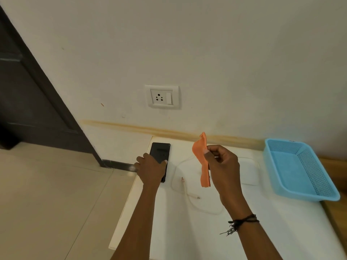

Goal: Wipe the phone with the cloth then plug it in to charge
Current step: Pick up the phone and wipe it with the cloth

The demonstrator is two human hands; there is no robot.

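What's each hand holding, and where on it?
The right hand pinches the orange cloth near its middle; left hand grips the black phone by its lower half.

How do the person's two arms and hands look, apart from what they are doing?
Neither arm has a sleeve or a glove. The left hand and its wrist wear nothing. The right hand has a thin dark thread bracelet at the wrist, knotted, with frayed loose ends.

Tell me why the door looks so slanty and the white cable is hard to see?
Head view: the wide-angle lens tilts the dark door at the edge; the white cable blends into the white table; the light is dim and yellowish.
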